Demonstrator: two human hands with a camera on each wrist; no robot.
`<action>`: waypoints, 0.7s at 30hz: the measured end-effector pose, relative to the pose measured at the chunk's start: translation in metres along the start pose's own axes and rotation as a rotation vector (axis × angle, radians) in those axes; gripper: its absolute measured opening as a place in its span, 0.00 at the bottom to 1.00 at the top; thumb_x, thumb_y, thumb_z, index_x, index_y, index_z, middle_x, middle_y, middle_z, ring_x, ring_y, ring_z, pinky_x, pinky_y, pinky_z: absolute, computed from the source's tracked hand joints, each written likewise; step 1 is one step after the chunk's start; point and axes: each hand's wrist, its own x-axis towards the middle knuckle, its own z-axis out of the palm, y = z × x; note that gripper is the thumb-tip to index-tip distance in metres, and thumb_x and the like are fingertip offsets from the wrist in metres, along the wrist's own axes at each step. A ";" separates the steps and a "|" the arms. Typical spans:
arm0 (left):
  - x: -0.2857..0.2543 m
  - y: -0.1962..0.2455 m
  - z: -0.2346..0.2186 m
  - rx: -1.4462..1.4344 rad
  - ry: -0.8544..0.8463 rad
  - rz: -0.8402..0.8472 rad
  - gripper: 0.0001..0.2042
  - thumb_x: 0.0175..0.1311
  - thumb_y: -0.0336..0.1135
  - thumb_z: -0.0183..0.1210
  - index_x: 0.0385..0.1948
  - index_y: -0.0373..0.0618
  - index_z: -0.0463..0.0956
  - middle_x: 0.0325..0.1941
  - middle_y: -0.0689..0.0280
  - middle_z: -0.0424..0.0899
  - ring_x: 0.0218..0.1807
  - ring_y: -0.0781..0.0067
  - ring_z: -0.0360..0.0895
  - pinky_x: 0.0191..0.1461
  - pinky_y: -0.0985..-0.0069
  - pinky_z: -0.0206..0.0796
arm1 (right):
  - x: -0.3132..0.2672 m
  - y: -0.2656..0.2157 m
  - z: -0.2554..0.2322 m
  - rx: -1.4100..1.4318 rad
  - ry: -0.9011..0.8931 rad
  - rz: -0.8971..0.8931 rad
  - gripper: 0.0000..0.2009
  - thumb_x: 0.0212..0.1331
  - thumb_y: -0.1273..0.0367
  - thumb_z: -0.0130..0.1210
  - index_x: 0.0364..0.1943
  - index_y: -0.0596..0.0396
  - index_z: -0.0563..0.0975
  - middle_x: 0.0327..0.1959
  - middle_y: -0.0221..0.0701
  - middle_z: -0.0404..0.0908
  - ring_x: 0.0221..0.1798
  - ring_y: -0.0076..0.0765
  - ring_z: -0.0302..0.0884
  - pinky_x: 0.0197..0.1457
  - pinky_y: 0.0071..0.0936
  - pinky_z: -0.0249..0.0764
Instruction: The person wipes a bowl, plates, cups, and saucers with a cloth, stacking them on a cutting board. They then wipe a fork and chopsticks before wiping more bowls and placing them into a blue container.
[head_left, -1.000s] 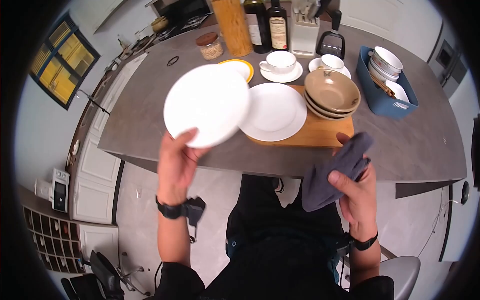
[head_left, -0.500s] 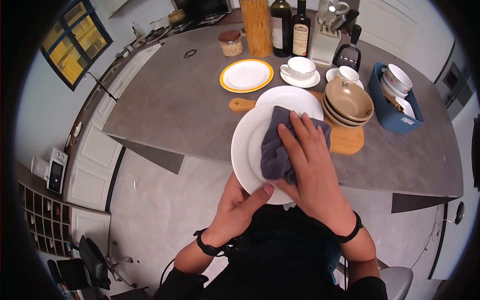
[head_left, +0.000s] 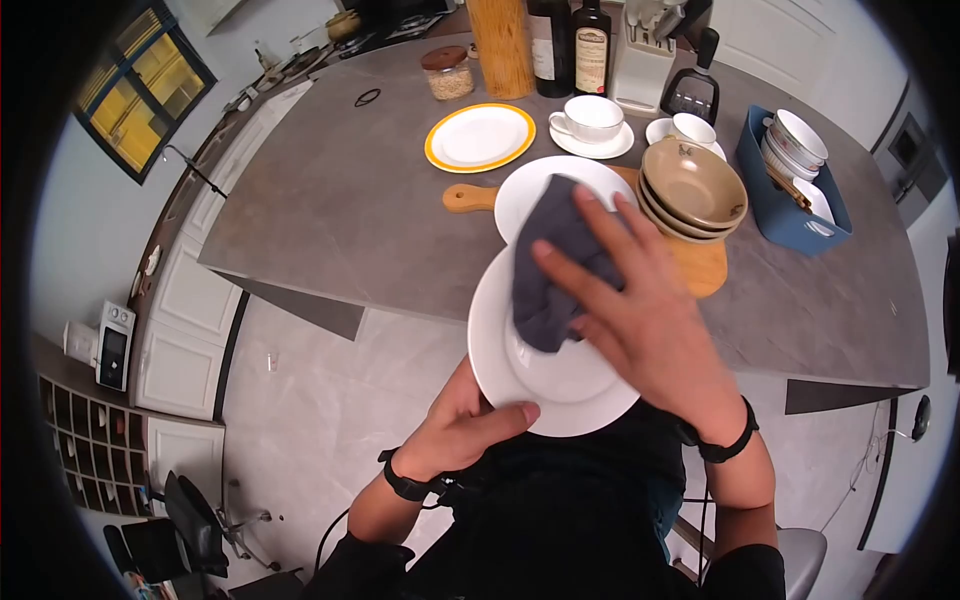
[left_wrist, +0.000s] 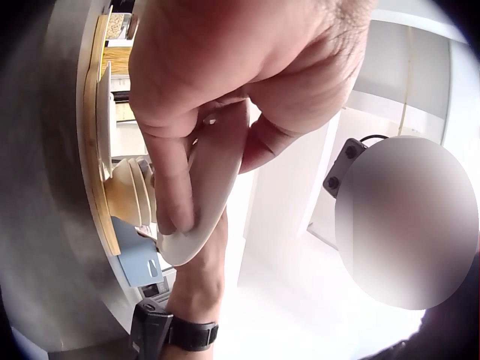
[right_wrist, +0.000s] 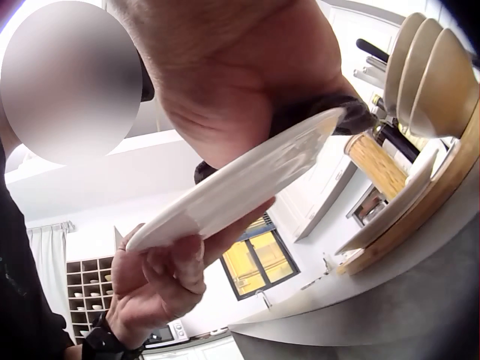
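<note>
My left hand (head_left: 445,435) grips a white plate (head_left: 492,320) by its near left rim, thumb on the upper face and fingers beneath. The plate is held tilted in front of the counter's edge, and the left wrist view shows fingers along its underside (left_wrist: 217,165). On the plate's upper face, my right hand (head_left: 650,325) presses a dark grey cloth (head_left: 548,275) with fingers spread and straight. Behind it, another white plate (head_left: 520,190) lies on a wooden board (head_left: 468,198), beside stacked brown bowls (head_left: 695,185).
A yellow-rimmed plate (head_left: 480,138), a cup (head_left: 590,118) on a saucer and a smaller cup (head_left: 692,130) stand farther back. At the right is a blue bin (head_left: 785,215) holding bowls. Bottles (head_left: 590,55), a knife block (head_left: 638,65) and a pasta jar (head_left: 498,50) line the rear.
My left hand has brought the plate from the left in front of my body. The cloth in my right hand came onto the plate's face, then shifted slightly over it.
</note>
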 end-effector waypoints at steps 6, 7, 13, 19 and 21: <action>-0.007 -0.014 -0.017 0.032 -0.043 0.022 0.39 0.62 0.19 0.63 0.76 0.42 0.53 0.67 0.62 0.73 0.67 0.71 0.73 0.63 0.71 0.73 | -0.024 -0.017 0.018 0.197 -0.109 -0.159 0.39 0.43 0.68 0.71 0.68 0.33 0.76 0.81 0.39 0.57 0.83 0.62 0.49 0.79 0.64 0.56; -0.008 -0.018 -0.022 0.034 -0.050 0.013 0.39 0.62 0.19 0.63 0.76 0.42 0.53 0.67 0.62 0.73 0.67 0.71 0.73 0.63 0.71 0.73 | -0.019 -0.023 0.016 0.309 -0.145 -0.198 0.40 0.43 0.66 0.71 0.69 0.30 0.75 0.81 0.37 0.57 0.83 0.62 0.48 0.79 0.67 0.54; -0.006 -0.007 -0.010 0.235 -0.156 -0.036 0.36 0.64 0.19 0.62 0.75 0.39 0.55 0.68 0.64 0.72 0.69 0.74 0.69 0.68 0.73 0.65 | 0.008 -0.005 0.011 0.046 0.018 -0.103 0.40 0.46 0.69 0.70 0.70 0.27 0.73 0.80 0.34 0.59 0.79 0.62 0.56 0.77 0.68 0.55; -0.010 0.000 0.003 -0.083 0.139 0.040 0.38 0.55 0.17 0.61 0.73 0.34 0.59 0.65 0.56 0.77 0.67 0.64 0.75 0.70 0.68 0.65 | -0.011 0.011 0.004 0.129 0.145 0.118 0.37 0.49 0.70 0.70 0.70 0.41 0.73 0.76 0.42 0.63 0.78 0.70 0.55 0.76 0.58 0.63; -0.010 -0.009 -0.002 -0.152 0.172 0.063 0.38 0.55 0.18 0.60 0.73 0.34 0.58 0.66 0.55 0.77 0.68 0.61 0.75 0.72 0.66 0.65 | -0.025 -0.002 0.004 0.029 0.119 0.131 0.38 0.48 0.72 0.69 0.70 0.50 0.72 0.77 0.47 0.60 0.80 0.72 0.52 0.76 0.56 0.63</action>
